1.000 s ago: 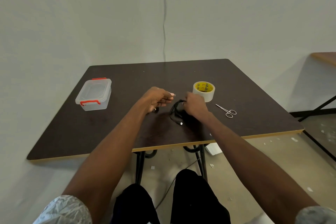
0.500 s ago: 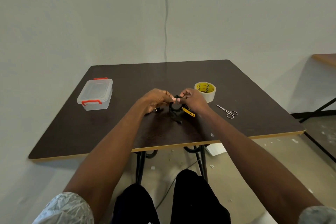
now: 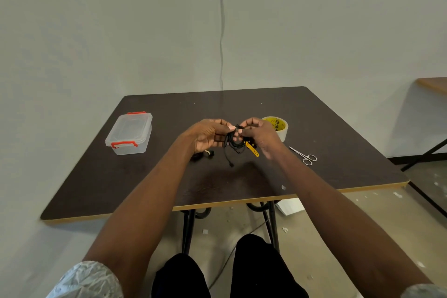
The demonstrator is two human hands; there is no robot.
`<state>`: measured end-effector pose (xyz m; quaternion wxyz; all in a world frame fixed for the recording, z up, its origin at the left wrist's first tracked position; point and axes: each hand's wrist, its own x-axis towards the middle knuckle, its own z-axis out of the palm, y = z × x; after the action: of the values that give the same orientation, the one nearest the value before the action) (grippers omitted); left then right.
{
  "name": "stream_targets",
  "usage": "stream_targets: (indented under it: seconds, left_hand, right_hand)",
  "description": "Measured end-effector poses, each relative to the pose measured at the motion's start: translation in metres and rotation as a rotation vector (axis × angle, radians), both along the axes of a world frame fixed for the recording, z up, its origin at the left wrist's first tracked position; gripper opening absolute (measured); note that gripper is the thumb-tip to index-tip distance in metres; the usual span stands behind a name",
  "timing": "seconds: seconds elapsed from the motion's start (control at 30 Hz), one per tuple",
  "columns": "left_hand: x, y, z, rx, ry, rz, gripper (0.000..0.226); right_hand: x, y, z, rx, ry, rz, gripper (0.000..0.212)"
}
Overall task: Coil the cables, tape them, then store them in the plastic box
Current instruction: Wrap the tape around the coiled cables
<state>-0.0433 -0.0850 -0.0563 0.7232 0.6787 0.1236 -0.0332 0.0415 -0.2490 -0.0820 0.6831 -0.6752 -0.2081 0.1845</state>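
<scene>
1. Cable bundle [image 3: 233, 139], thin and black, hangs above the dark table [image 3: 338, 152] between my hands, one plug end dangling; a yellow strap [image 3: 252, 149] juts from it.
2. My left hand [image 3: 208, 135] pinches the loops at the top, my right hand [image 3: 260, 134] pinches the opposite side, likely to keep the coil from springing open before taping.
3. Scissors [image 3: 305, 157] lie right of my hands.
4. Tape roll [image 3: 278, 126] sits just behind my right hand.
5. Plastic box [image 3: 129, 133], lid on, waits at far left.
</scene>
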Motion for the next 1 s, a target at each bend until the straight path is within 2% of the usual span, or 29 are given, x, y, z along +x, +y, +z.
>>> stream_targets:
  seconds: [0.13,0.3,0.43,0.5,0.67,0.77,0.87,0.93,1.0]
  left_hand:
    - [0.002,0.003,0.011,-0.05,-0.047,0.0,0.005]
    - [0.001,0.001,0.018,-0.255,-0.159,0.073,0.006]
    - [-0.001,0.003,0.021,-0.27,-0.131,0.082,0.014]
    - [-0.002,0.003,0.022,-0.256,-0.133,0.101,0.012]
    - [-0.002,0.004,0.029,-0.157,-0.198,0.136,0.004]
    - [0.0,0.006,0.035,-0.085,-0.23,0.149,0.005]
    - [0.002,0.002,0.038,-0.013,-0.246,0.17,0.006]
    - [0.002,-0.001,0.037,0.023,-0.247,0.187,0.011]
    - [0.003,-0.004,0.036,0.038,-0.248,0.2,0.016]
  right_hand:
    - [-0.004,0.01,0.01,0.071,0.053,-0.102,0.014]
    - [-0.014,0.024,0.017,0.167,0.136,-0.248,0.018]
    - [-0.02,0.034,0.019,0.229,0.192,-0.383,0.02]
    - [-0.024,0.038,0.018,0.224,0.171,-0.397,0.019]
    - [-0.027,0.034,0.018,0.176,0.103,-0.267,0.01]
    - [-0.026,0.026,0.023,0.168,-0.108,-0.37,0.007]
    - [-0.027,0.024,0.03,0.153,-0.278,-0.377,0.028]
    - [-0.028,0.025,0.033,0.13,-0.286,-0.347,0.041]
    - [-0.029,0.027,0.034,0.123,-0.261,-0.333,0.042]
